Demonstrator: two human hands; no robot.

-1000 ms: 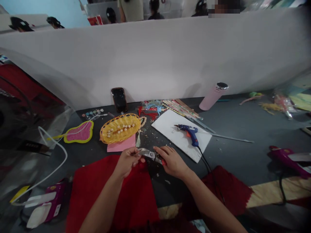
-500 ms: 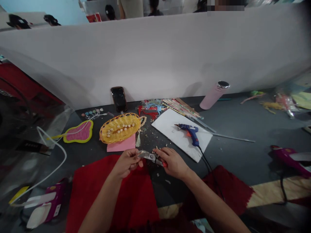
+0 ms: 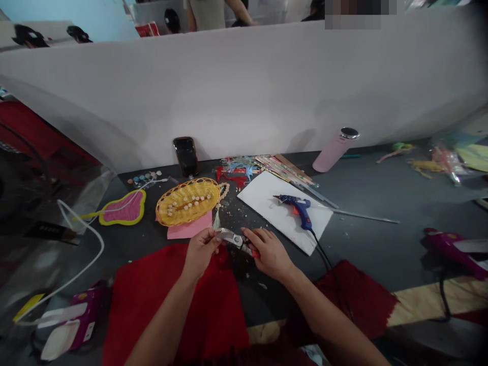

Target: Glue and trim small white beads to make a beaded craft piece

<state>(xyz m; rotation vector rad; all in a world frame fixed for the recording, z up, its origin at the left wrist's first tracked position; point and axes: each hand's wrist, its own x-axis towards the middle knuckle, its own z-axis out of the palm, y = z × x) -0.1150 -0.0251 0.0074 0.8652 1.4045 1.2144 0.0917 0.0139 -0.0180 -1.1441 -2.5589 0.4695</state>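
My right hand (image 3: 267, 250) is closed around the red handles of a pair of pruning shears (image 3: 231, 237), whose metal blades point left. At the blade tips my left hand (image 3: 203, 250) pinches something too small to make out. Under my left hand and forearm lies a red cloth (image 3: 152, 295). Just beyond, a yellow woven basket (image 3: 179, 204) with small pale flower-shaped pieces in it sits partly on a pink card (image 3: 190, 227). A pale tassel (image 3: 216, 219) hangs off a beaded loop beside the basket.
A blue glue gun (image 3: 301, 206) rests on a white board (image 3: 263, 203), its cord running toward me. Behind are sticks (image 3: 285, 170), a phone (image 3: 186, 156) and a pink bottle (image 3: 335, 151). A pink-and-yellow fan shape (image 3: 122, 208) lies left. A white partition (image 3: 244, 96) closes the back.
Both hands have shifted slightly, the left one upward with its fingers turned more inward. The shears have tilted a little and their blades look closer to the left fingertips.
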